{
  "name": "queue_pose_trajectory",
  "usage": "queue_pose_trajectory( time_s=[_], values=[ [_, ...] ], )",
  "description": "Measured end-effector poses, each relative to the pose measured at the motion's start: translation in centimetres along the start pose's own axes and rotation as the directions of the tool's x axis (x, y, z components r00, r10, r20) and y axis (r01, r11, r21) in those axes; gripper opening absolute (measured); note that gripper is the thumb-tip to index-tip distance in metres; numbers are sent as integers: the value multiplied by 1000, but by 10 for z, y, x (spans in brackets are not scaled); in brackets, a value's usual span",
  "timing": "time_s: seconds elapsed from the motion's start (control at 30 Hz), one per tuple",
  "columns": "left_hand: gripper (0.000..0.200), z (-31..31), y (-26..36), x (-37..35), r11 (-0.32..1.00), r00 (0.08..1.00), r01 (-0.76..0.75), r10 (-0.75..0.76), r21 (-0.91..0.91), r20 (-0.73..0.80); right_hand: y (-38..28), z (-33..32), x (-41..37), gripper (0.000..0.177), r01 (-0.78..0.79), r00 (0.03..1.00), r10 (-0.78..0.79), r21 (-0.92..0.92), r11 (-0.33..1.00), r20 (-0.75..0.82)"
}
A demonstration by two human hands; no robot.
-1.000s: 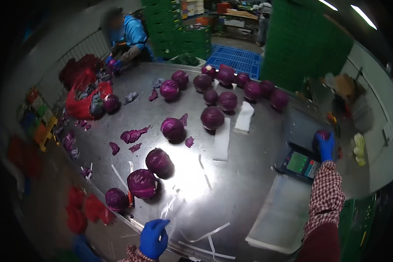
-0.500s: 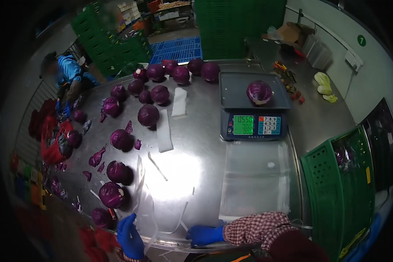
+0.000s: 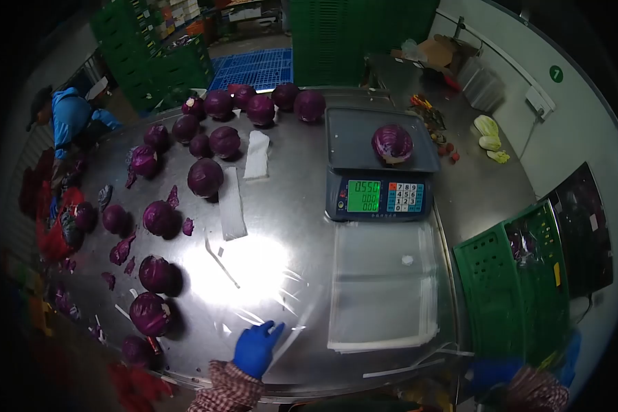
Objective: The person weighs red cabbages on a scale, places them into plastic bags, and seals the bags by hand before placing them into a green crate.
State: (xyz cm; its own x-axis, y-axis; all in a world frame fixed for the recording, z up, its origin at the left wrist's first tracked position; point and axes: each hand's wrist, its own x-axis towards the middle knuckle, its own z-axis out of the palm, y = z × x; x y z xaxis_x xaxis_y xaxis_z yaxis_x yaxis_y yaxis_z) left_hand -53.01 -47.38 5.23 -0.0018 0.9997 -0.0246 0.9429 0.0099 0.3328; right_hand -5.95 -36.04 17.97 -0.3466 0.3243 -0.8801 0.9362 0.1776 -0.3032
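My left hand [image 3: 255,349], in a blue glove, reaches over the front of the steel table with its fingers stretched out and apart. It rests on or just over a clear plastic bag [image 3: 296,333], whose outline is hard to see in the glare. Low on the right, my right hand [image 3: 491,374], also blue-gloved, is dark and smeared beside the green crate [image 3: 484,281]; its fingers cannot be made out. Between the hands lies a stack of clear bags [image 3: 381,309]. Behind that stack, a red cabbage [image 3: 392,143] sits on the digital scale [image 3: 343,161].
Several red cabbages [image 3: 205,177] and torn leaves [image 3: 122,250] cover the table's left and back. White strips [image 3: 232,206] lie mid-table. A person in blue [image 3: 74,117] works at the far left by a red sack [image 3: 51,237]. Chinese cabbages [image 3: 487,127] lie on the right-hand counter.
My left hand has moved right and forward over the table. The right hand has swung right, off the front edge toward the crate. Another cabbage now stands at left; the view has shifted.
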Motion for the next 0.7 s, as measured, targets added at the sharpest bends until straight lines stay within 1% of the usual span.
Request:
queue_pose_trajectory(
  time_s=[0.03, 0.07, 0.1, 0.13, 0.17, 0.2, 0.23, 0.27, 0.3, 0.33, 0.37, 0.4, 0.43, 0.47, 0.5, 0.57, 0.6, 0.63, 0.67, 0.7],
  values=[
    [32, 16, 4, 3, 1000, 998, -26, 25, 16, 50, -35, -45, 8, 53, 167, 969, -195, -178, 970, -152],
    [29, 34, 5, 4, 998, 997, -48, 45, 34, 69, -59, -74, 22, 69, 125, 868, -102, 14, 992, -486],
    [27, 48, 9, 3, 996, 994, -69, 64, 52, 88, -51, -96, 61, 79, 187, 523, -230, -153, 970, -821],
    [23, 53, 14, 4, 998, 998, -57, 56, 33, 31, -84, -140, 88, 80, 588, 244, -263, -73, 805, -933],
    [23, 60, 18, 5, 998, 999, -50, 50, 40, 22, -116, -180, 103, 81, 594, 193, -228, -71, 801, -954],
    [21, 67, 21, 6, 1000, 992, -4, 3, 10, 123, -93, -236, 172, 85, 381, 57, -322, -277, 882, -945],
    [20, 71, 23, 4, 999, 972, 43, -40, -11, 231, -128, -279, 199, 96, 796, 154, -218, -9, 605, -964],
    [18, 72, 25, -1, 995, 990, 27, -14, -95, 142, -141, -314, 241, 95, 557, -14, -124, -111, 823, -992],
    [29, 72, 29, -2, 998, 990, 15, -7, -53, 138, -147, -341, 280, 95, 244, -203, -82, -132, 961, -976],
    [37, 84, 27, -13, 997, 994, 42, -35, -64, 102, -150, -360, 301, 95, 259, -201, -77, -129, 957, -977],
    [46, 87, 28, -17, 995, 996, 69, -64, -77, 65, -153, -374, 315, 90, 352, -14, -64, -65, 934, -998],
    [49, 88, 28, -24, 998, 988, 57, -56, -3, 145, -155, -384, 326, 86, 426, 175, -70, 12, 905, -982],
    [49, 88, 24, -26, 997, 987, 72, -71, 0, 147, -151, -392, 328, 86, 433, 184, -79, 8, 901, -980],
    [50, 91, 22, -30, 998, 988, 58, -54, -22, 146, -141, -400, 324, 77, 560, 316, -66, 130, 818, -947],
    [52, 93, 22, -36, 998, 989, 49, -42, -47, 142, -133, -404, 320, 69, 648, 447, -79, 261, 715, -891],
    [51, 84, 25, -31, 985, 986, 148, -140, -87, 95, -115, -383, 308, 64, 855, 345, -296, 168, 491, -891],
    [51, 76, 28, -31, 981, 988, 151, -144, -118, 61, -81, -369, 333, 60, 915, 349, -364, 230, 332, -864],
    [50, 70, 30, -33, 978, 989, 150, -146, -145, 33, -53, -340, 359, 57, 937, 348, -419, 307, 165, -839],
    [50, 68, 29, -33, 973, 984, 179, -174, -147, 41, -107, -264, 259, 55, 740, 559, -431, 661, -125, -708],
    [51, 70, 26, -30, 974, 986, 169, -167, -153, 24, -94, -214, 270, 52, 336, 651, -610, 892, -302, -452]
  ],
)
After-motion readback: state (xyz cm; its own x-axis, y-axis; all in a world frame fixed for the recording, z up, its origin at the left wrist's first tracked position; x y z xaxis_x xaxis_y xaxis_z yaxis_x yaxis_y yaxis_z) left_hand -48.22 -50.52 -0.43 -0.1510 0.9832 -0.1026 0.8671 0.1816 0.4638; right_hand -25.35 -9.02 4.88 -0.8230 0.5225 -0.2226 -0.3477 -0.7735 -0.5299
